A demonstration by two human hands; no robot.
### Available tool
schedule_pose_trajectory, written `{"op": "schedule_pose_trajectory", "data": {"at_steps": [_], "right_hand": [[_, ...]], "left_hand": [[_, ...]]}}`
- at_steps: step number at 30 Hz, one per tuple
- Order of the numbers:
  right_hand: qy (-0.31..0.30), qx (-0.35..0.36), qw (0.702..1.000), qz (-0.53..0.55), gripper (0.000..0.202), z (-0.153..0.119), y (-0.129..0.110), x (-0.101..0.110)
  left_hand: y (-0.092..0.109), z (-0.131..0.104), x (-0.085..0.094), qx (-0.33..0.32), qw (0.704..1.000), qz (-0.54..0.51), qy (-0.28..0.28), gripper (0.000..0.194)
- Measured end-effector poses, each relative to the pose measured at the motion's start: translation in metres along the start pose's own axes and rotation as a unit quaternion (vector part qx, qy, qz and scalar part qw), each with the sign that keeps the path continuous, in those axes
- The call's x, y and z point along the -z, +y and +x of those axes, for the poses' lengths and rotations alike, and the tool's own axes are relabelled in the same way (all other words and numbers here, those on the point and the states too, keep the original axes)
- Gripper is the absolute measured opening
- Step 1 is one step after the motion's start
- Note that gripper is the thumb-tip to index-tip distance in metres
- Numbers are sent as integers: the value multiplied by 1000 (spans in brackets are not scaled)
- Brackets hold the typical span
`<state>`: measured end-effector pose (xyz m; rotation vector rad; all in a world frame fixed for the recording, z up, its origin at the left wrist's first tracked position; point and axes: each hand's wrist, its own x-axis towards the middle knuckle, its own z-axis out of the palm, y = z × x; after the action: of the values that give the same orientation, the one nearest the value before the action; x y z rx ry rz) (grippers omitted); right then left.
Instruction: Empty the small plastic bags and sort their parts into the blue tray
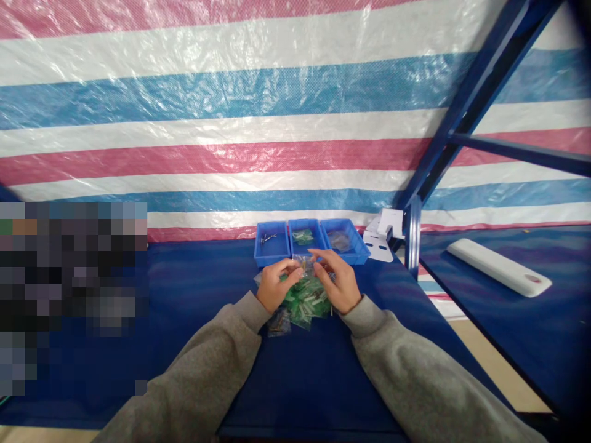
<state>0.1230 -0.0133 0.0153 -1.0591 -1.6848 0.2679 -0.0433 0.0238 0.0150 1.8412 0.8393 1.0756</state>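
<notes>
Slippery plastic, crowded patch: a spill was the danger

Both hands were in the thick of it here! The left hand (278,284) had thumb and fingers pinched on the edge of a small clear bag (303,263), raised just above a heap of green packets (305,301). The right hand (339,282) was curled at the bag's other side, fingers bent; whether it had a firm hold, you could not tell.

And there lay the risk. The film looked thin and slick, so a light pinch might well have let the bag slip into the heap, where clear plastic would have been hard to pick out. A hard pull from both sides could have split it and scattered whatever was inside over the blue surface (314,381).

Watch the near edge, too: a darker little bag (279,322) lay beside the heap, close under the left wrist, where a dragging sleeve might have swept it off. Just beyond the fingers stood the left tray (274,249), the middle tray (295,248) and the right tray (362,253), all shallow; a careless knuckle could have nudged one and mixed up the contents.
</notes>
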Motion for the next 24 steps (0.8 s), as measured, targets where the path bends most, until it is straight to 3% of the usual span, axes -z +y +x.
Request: {"op": "schedule_pose_trajectory", "data": {"at_steps": [3, 9, 13, 17, 21, 24], "right_hand": [[-5, 51, 998, -21, 31, 0, 0, 1], [8, 86, 995, -56, 14, -1, 5, -1], [2, 71, 996, -48, 13, 1, 5, -2], [32, 39, 997, -55, 13, 0, 4, -3], [27, 48, 998, -41, 14, -1, 1, -2], [19, 57, 997, -39, 22, -1, -3, 0]], "left_hand": [[-2, 1, 1, 16, 999, -30, -14, 24], [-2, 1, 1, 30, 998, -43, -22, 26], [9, 1, 4, -54, 998, 12, 38, 25], [14, 0, 6, -114, 990, 82, 5, 21], [10, -1, 4, -77, 990, 116, 17, 20], [5, -1, 2, -45, 996, 63, 40, 18]]}}
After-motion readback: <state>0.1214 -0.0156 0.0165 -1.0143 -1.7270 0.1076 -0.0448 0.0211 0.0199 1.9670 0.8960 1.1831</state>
